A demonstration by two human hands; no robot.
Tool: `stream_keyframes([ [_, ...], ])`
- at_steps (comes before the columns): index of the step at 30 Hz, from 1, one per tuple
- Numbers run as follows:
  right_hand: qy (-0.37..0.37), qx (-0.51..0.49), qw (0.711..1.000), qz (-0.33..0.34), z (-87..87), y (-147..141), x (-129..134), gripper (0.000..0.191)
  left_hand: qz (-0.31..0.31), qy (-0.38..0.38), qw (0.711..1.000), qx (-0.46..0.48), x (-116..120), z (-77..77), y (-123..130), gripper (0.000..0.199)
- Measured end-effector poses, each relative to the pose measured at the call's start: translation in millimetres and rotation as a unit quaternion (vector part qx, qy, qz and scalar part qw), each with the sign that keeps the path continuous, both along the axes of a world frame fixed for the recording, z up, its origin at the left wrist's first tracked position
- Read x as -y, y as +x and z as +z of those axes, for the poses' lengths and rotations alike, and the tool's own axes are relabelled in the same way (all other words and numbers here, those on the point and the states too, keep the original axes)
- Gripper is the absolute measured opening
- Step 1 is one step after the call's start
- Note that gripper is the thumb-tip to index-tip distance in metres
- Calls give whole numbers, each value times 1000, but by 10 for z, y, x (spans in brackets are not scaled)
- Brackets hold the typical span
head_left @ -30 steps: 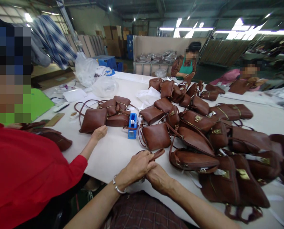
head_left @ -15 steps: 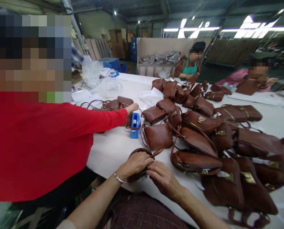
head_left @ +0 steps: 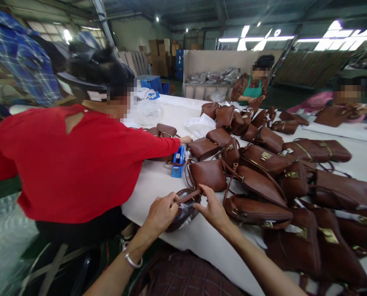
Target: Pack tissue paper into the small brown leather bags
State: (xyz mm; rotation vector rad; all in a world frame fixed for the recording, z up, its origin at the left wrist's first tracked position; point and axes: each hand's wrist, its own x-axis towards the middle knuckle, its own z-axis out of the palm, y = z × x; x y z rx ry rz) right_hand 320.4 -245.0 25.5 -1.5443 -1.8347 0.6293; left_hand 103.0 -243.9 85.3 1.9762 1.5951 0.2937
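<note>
Right in front of me on the table edge lies a brown leather bag (head_left: 181, 220), with a dark shiny patch inside its rounded outline. A brown strap (head_left: 189, 197) stretches slantwise above it. My left hand (head_left: 162, 214), with a silver bangle at the wrist, is closed on the strap's left end. At the other end, my right hand (head_left: 213, 208) has its thumb and index finger spread, the index fingertip touching the strap. Just beyond, another brown bag (head_left: 208, 174) lies flat on the table.
Many brown bags (head_left: 259, 183) crowd the table's right side. A blue tape dispenser (head_left: 177, 162) stands ahead. To my left a co-worker in a red top (head_left: 87, 164) reaches an arm across the table (head_left: 149, 185). Two more people sit across the table.
My hands were close together over the bag; now they are apart with the strap stretched between them. My view has turned left, showing more of the co-worker in red.
</note>
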Motion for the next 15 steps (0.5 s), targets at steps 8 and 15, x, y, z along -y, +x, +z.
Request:
stream_keyframes([
  [8,154,145,960,186,32,-1,57,38,-47,167,966,-194,212,-198,-3,23],
  [15,165,109,953,228,-152,-147,116,32,-106,197,966,-127,148,-191,126,26],
])
